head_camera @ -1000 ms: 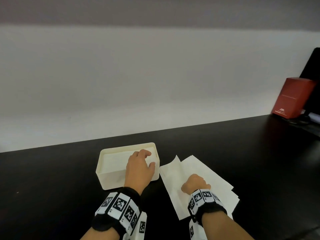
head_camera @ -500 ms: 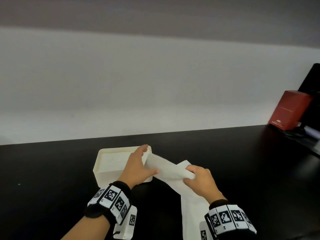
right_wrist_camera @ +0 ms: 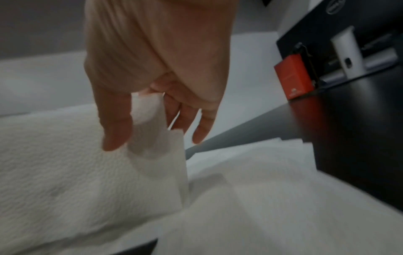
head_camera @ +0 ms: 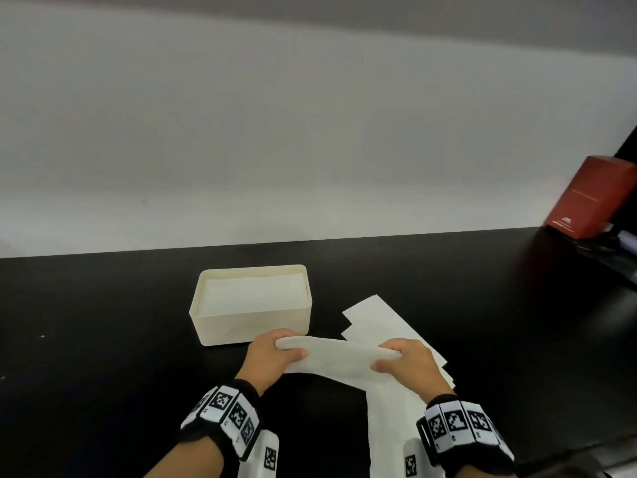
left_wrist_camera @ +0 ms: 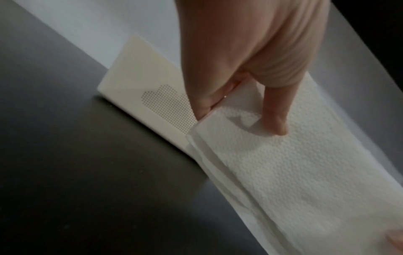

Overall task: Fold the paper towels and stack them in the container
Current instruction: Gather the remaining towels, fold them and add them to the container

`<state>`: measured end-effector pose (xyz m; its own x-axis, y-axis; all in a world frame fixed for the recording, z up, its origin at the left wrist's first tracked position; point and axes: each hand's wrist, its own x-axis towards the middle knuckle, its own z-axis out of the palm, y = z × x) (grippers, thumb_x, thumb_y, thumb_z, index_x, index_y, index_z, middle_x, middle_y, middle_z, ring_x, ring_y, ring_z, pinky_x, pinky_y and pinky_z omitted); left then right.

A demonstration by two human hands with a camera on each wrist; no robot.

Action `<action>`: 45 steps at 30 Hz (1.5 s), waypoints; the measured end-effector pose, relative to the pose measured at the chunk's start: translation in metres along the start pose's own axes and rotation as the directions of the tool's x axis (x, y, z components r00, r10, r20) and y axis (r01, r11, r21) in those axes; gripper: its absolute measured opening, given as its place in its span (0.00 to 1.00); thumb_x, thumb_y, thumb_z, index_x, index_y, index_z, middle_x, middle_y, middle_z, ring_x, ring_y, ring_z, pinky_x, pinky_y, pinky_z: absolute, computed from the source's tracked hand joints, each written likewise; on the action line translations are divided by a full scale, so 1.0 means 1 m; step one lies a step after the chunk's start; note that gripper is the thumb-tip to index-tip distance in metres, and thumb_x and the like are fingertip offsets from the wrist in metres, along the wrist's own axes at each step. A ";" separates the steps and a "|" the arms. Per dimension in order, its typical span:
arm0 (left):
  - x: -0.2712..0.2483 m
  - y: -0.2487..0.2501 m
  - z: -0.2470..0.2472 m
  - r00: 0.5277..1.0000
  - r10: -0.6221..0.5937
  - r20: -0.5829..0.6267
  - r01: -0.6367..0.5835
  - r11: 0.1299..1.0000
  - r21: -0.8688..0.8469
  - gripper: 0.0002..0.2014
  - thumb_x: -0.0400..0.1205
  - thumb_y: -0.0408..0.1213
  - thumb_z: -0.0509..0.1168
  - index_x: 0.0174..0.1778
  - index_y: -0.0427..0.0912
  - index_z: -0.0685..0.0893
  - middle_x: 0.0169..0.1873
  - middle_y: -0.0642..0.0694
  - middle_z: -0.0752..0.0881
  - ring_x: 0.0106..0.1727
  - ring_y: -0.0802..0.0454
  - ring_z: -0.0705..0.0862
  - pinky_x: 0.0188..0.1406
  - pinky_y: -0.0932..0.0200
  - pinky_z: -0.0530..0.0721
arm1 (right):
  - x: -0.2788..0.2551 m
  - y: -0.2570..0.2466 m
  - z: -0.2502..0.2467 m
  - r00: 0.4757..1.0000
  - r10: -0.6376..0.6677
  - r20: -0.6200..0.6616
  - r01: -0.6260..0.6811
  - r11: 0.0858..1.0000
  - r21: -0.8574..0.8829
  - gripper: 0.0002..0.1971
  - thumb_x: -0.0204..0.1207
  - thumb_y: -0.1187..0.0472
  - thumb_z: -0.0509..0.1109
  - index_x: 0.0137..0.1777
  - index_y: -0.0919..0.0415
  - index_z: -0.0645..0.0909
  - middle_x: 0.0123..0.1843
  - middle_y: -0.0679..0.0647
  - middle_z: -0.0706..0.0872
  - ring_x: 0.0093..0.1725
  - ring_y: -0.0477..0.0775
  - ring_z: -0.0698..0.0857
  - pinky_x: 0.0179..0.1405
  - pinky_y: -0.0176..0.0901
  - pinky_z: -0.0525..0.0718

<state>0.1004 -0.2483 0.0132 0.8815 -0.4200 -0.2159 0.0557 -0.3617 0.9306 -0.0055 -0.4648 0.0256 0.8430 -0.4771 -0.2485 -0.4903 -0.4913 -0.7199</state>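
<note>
- Head view: the left hand (head_camera: 272, 357) and the right hand (head_camera: 408, 365) each pinch one end of a folded paper towel (head_camera: 336, 355), holding it stretched between them above the black table (head_camera: 103, 374)
- Left wrist view: the left thumb lies on top of the towel's embossed face and the other fingers (left_wrist_camera: 207, 96) curl under its end, so the hand is clamped on the towel; layered edges show along its lower side
- Right wrist view: the right thumb (right_wrist_camera: 115, 120) and fingers close on the towel's other end, a corner of it poking up between them
- The cream container (head_camera: 251, 326) stands at about 11 o'clock from the hands, just beyond the left hand; folded white towels (head_camera: 253, 293) fill it nearly to the rim
- A pile of loose paper towels (head_camera: 382, 319) lies flat on the table at about 1 o'clock from the hands and runs under the right hand toward the near edge
- A red box (head_camera: 593, 198) stands far off at about 2 o'clock, by the wall; in the right wrist view it sits beside a dark monitor (right_wrist_camera: 340, 22) on a white stand
</note>
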 end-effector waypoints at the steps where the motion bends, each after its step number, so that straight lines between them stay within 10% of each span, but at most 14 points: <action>1: 0.001 -0.003 -0.002 1.000 -0.014 0.002 0.014 0.999 -0.041 0.07 0.74 0.31 0.73 0.39 0.49 0.86 0.42 0.49 0.87 0.49 0.50 0.84 0.49 0.61 0.80 | 0.000 0.003 0.004 1.000 0.016 0.027 -0.019 0.995 0.097 0.09 0.67 0.63 0.78 0.46 0.53 0.86 0.49 0.51 0.88 0.50 0.51 0.85 0.49 0.41 0.84; 5: 0.002 -0.016 -0.010 0.998 -0.045 0.033 0.049 0.993 -0.111 0.07 0.74 0.29 0.73 0.36 0.46 0.87 0.40 0.48 0.87 0.46 0.51 0.83 0.46 0.62 0.79 | -0.001 0.014 0.022 0.994 0.075 0.076 -0.092 0.961 0.260 0.20 0.68 0.66 0.77 0.59 0.50 0.81 0.56 0.48 0.82 0.59 0.53 0.81 0.55 0.40 0.79; 11: 0.005 -0.021 -0.018 0.999 -0.017 0.031 0.023 0.975 -0.220 0.10 0.74 0.24 0.71 0.32 0.44 0.88 0.43 0.42 0.90 0.51 0.47 0.85 0.56 0.57 0.80 | 0.004 0.009 0.028 0.998 0.058 -0.029 -0.039 0.894 0.447 0.06 0.72 0.67 0.74 0.43 0.56 0.85 0.45 0.56 0.88 0.49 0.56 0.84 0.47 0.40 0.81; 23: 0.022 -0.030 -0.017 0.986 -0.126 0.113 0.150 0.959 -0.242 0.22 0.69 0.24 0.76 0.53 0.49 0.80 0.55 0.43 0.85 0.60 0.46 0.82 0.65 0.46 0.81 | 0.014 0.012 0.050 0.990 0.069 0.126 -0.125 0.843 0.523 0.20 0.67 0.75 0.75 0.57 0.56 0.81 0.57 0.57 0.87 0.59 0.59 0.85 0.59 0.53 0.84; 31: 0.023 -0.035 -0.016 0.992 -0.102 0.079 0.107 0.992 -0.072 0.16 0.72 0.25 0.74 0.47 0.51 0.82 0.48 0.47 0.83 0.51 0.51 0.82 0.49 0.63 0.82 | 0.019 0.009 0.048 0.988 0.077 0.135 -0.129 0.891 0.436 0.11 0.68 0.75 0.74 0.40 0.59 0.82 0.42 0.55 0.83 0.46 0.55 0.82 0.39 0.36 0.79; 40: 0.036 0.006 -0.068 0.989 -0.011 -0.149 -0.001 0.997 -0.079 0.17 0.74 0.33 0.74 0.58 0.46 0.79 0.54 0.48 0.85 0.58 0.49 0.83 0.62 0.47 0.83 | 0.043 -0.072 0.030 1.000 -0.029 -0.002 0.027 0.888 0.459 0.14 0.74 0.71 0.72 0.56 0.56 0.82 0.47 0.45 0.87 0.47 0.42 0.84 0.39 0.29 0.78; 45: 0.053 0.021 -0.113 0.943 0.028 -0.331 -0.044 0.998 -0.040 0.18 0.75 0.34 0.73 0.59 0.45 0.78 0.54 0.46 0.86 0.57 0.46 0.84 0.59 0.44 0.84 | 0.074 -0.133 0.041 0.993 -0.118 -0.014 0.114 0.910 0.398 0.17 0.75 0.68 0.71 0.63 0.59 0.80 0.56 0.50 0.85 0.56 0.50 0.82 0.54 0.42 0.81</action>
<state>0.2014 -0.1836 0.0544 0.9882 -0.1306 -0.0800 0.0360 -0.3094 0.9502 0.1311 -0.4046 0.0770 0.8917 -0.4261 -0.1527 -0.2624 -0.2117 -0.9415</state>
